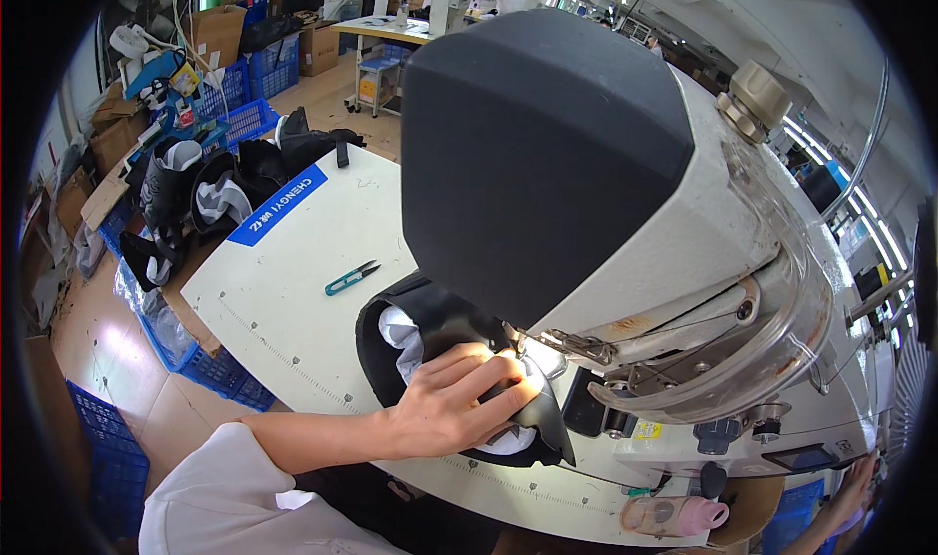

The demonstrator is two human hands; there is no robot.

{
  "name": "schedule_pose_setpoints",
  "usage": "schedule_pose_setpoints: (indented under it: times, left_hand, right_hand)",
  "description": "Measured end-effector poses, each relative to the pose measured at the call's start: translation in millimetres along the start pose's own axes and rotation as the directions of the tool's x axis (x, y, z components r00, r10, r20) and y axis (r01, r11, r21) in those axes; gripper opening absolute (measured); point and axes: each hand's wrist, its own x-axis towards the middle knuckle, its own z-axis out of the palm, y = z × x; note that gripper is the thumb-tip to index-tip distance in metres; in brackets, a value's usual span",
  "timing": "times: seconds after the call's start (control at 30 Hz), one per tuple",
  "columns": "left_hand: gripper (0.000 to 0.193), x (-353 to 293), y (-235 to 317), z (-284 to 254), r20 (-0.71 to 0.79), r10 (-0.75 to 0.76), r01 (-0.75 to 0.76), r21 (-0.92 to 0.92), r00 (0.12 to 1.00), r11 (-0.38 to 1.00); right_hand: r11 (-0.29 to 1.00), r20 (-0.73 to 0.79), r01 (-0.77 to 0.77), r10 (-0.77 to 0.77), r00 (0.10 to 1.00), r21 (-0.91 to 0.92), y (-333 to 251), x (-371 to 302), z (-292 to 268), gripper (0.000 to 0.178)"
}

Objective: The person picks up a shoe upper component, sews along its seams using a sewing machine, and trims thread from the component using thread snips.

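Note:
My left hand (459, 404) is closed on a black leather-like boot upper (445, 316) with a white lining (401, 335). Its fingertips press the piece down close under the needle area of a sewing machine (625, 291), where a small lamp shines. The needle's exact contact is hidden by my fingers and the machine head. At the lower right edge, my right hand (860, 487) lies with fingers stretched out against the machine's far right end; what it touches there is unclear. Thread snips (352, 277) with teal handles lie on the white table (283, 311), left of the upper.
Several black uppers with white linings (220, 198) are piled beyond the table's left edge, above blue crates (205, 369). A pink-capped bottle (674, 516) lies at the table's near right edge, beside a cardboard box (752, 511). Another sewing table (391, 29) stands farther back.

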Motion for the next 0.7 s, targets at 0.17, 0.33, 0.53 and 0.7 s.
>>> schedule_pose_setpoints:
  times: [0.17,0.33,0.53,0.7]
  left_hand:
    - [0.040,-3.4,0.3,-1.7,-0.004,-0.031,0.031,-0.079,1.000,0.996]
    - [0.035,-18.1,-11.0,-13.4,0.134,-0.011,0.056,-0.334,0.991,0.941]
    - [0.032,-47.7,-11.8,-46.6,-0.123,-0.489,0.327,-0.602,0.863,0.729]
    - [0.033,-19.3,-22.4,-45.5,0.235,-0.642,0.676,-0.388,0.730,0.627]
  right_hand:
    - [0.931,-0.342,0.351,-0.300,0.891,0.098,-82.8,-213.5,51.5,0.024]
    - [0.977,0.848,-0.014,-0.179,0.499,0.214,-90.7,-370.3,141.6,0.044]
    - [0.808,0.832,-0.508,0.042,0.554,0.298,-76.2,-398.7,170.3,0.044]
    - [0.909,0.789,-0.239,-0.138,0.599,0.341,-89.8,-380.6,166.8,0.035]
